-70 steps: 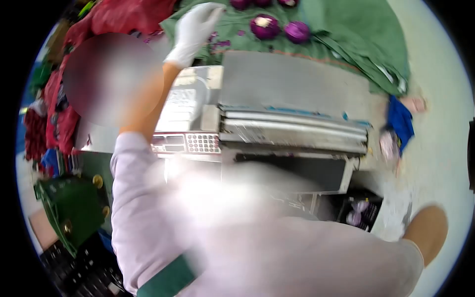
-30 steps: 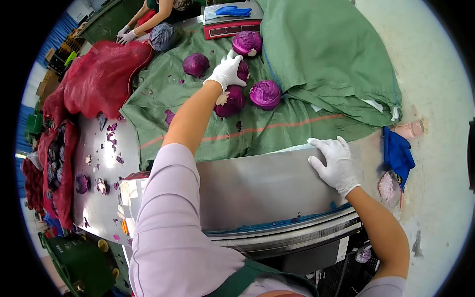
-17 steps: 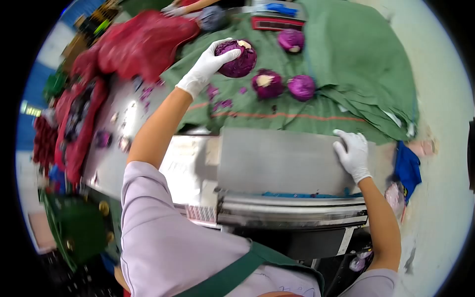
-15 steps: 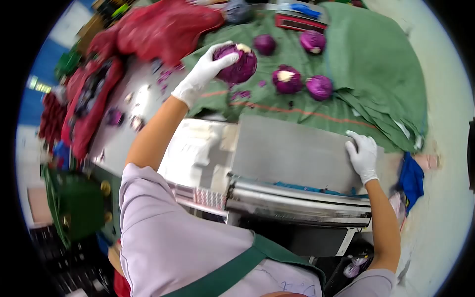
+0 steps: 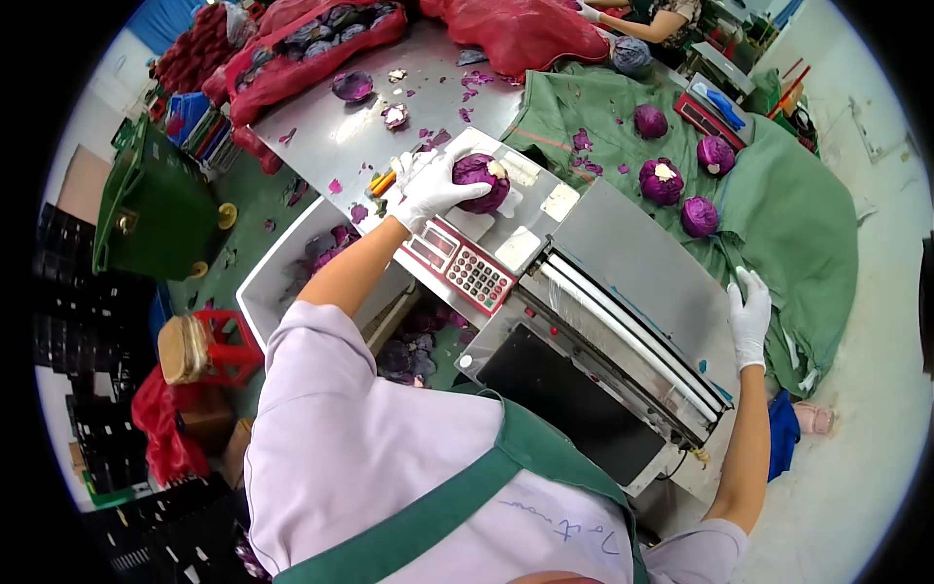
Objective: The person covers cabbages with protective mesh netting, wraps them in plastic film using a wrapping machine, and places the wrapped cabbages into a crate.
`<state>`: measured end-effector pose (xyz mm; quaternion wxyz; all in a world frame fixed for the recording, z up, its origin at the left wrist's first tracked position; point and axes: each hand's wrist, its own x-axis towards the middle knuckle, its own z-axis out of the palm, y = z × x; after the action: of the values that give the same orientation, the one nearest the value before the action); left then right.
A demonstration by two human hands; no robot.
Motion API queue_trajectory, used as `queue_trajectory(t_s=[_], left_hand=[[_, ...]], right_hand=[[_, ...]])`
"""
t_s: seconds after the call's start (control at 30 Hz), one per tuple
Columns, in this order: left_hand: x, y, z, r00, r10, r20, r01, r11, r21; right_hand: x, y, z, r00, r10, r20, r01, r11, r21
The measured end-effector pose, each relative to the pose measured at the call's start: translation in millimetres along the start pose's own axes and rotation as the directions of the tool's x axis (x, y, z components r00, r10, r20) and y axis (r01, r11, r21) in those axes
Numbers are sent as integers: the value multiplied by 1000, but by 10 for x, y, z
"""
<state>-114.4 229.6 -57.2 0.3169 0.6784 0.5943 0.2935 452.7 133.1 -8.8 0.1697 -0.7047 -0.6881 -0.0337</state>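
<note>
Cabbage is over the scale, whether touching it unclear, clamped in the left hand's fingers, while the right hand, fingers apart, is by the plate's edge

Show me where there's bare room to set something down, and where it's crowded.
Widest: the gray metal plate, between the keypad scale and the green sheet, the right hand by its end. Smaller: steel table between the two red mesh bags. Crowded: the sheet's middle, with four purple cabbages, and the keypad scale, where the left hand holds another cabbage.
</note>
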Motion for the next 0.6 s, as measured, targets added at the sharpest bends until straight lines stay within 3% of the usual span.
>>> queue_trajectory(t_s=[0.07,0.1,0.13,0.23,0.33,0.37,0.4,0.43,0.53,0.6], left_hand=[[-59,-153,64,988,108,-108,-117,990,-82],[-130,-44,-18,987,110,-113,-111,994,0],[-171,-23,-31,983,120,-141,-131,988,-76],[-393,190,-82,984,84,-154,-77,996,52],[-457,-54,75,972,206,-114,-196,976,98],[-494,-99,198,990,119,-76,-132,970,-202],[-553,-87,336,999,46,-14,-46,875,-481],[-631,121,348,1000,18,-9,-20,827,-562],[-631,286,399,995,-64,-80,10,834,-551],[-587,161,425,989,-54,-138,-20,873,-487]], right_hand=[[-113,-333,-432,985,-111,-128,121,990,70],[-224,-514,-668,976,-161,-147,171,983,59],[-359,-692,-899,974,-169,-150,179,982,55],[-870,-1106,-1461,945,-246,-213,265,962,65],[-1435,-1222,-1707,929,-274,-248,288,957,22],[-1602,-1218,-1743,917,-280,-283,287,958,-18],[-1747,-1202,-1771,904,-287,-317,283,957,-58],[-1870,-1171,-1776,904,-287,-317,283,957,-60],[-2190,-1088,-1683,920,-217,-325,180,974,-140],[-2373,-1082,-1570,942,55,-331,7,983,184]])
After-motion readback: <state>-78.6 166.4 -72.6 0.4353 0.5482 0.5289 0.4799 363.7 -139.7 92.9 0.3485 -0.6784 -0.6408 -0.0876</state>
